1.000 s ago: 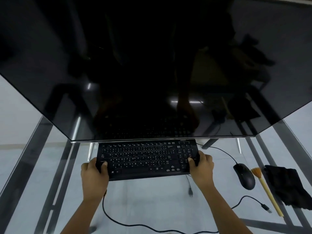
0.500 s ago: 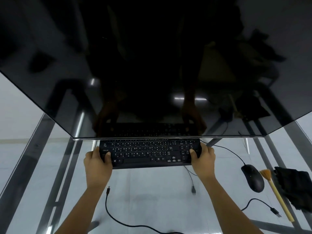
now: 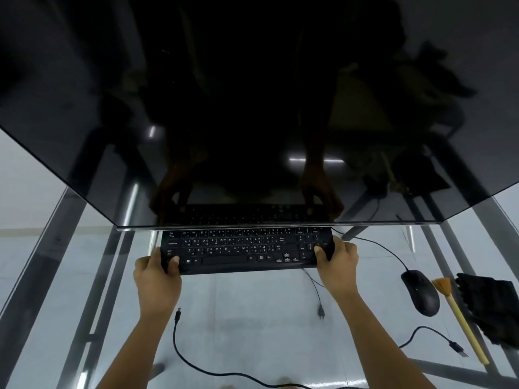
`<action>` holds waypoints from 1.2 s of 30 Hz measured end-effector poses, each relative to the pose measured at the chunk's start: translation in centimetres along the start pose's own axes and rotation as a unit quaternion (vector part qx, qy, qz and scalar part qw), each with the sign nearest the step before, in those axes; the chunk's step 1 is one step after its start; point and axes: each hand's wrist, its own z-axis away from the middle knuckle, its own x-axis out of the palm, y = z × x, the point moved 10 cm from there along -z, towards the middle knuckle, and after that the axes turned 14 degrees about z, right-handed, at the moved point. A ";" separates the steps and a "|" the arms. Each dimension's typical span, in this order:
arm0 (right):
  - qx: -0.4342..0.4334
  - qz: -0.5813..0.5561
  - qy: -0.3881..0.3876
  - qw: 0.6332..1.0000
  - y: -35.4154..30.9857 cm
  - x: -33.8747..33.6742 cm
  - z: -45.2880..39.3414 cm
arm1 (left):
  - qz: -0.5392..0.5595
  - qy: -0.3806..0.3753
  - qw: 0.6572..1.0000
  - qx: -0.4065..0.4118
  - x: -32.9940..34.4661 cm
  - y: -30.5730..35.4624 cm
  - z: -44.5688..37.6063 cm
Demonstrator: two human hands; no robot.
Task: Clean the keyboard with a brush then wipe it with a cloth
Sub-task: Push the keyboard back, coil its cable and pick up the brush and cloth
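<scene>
- The keyboard (image 3: pixel 247 249) is black and flat, with small white letters on its keys.
- It sits in the middle of the glass table (image 3: pixel 252 318), and its far edge is tucked under the big dark screen (image 3: pixel 252 108).
- The left hand (image 3: pixel 157 279) grips the keyboard's left end. Its thumb lies on top of the keys and its fingers (image 3: pixel 156 255) curl round the edge.
- The right hand (image 3: pixel 337 265) grips the keyboard's right end the same way, thumb on the keys and fingers wrapped round the side.
- The brush (image 3: pixel 457 318) lies on the table at the right. It has a long, pale yellow handle and a tuft of orange-brown hairs at its far end.
- The cloth (image 3: pixel 491 310) is black and crumpled. It lies just to the right of the brush.
- A black mouse (image 3: pixel 420 292) sits just to the left of the brush, and its cord runs to the far side, towards the screen.
- A loose black cable (image 3: pixel 196 363) curls over the near part of the table, between the two arms.
- The dark screen shows dim copies of both hands and the keyboard.
</scene>
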 end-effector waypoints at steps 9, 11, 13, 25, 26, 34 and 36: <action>0.026 0.159 0.063 0.985 8.5 -7.7 1.5 | -0.038 -0.104 0.975 0.194 8.5 10.8 8.8; 0.069 0.199 0.059 0.976 11.8 -9.5 2.0 | -0.060 -0.182 0.954 0.229 13.1 13.3 11.6; 0.087 0.219 0.056 0.970 14.1 -10.7 2.5 | -0.088 -0.228 0.933 0.263 16.7 15.5 13.9; 0.001 0.209 0.054 0.976 14.9 -8.7 1.7 | -0.227 -0.291 0.871 0.325 24.8 17.9 16.8; -0.005 0.198 0.059 0.978 14.4 -8.7 1.2 | -0.230 -0.290 0.870 0.325 25.0 17.9 16.8; -0.017 0.173 0.060 0.983 12.1 -8.4 -4.3 | -0.227 -0.278 0.871 0.337 25.4 17.6 17.2; -0.013 0.172 0.056 0.983 12.1 -8.3 -5.3 | -0.220 -0.277 0.871 0.340 25.3 17.5 17.2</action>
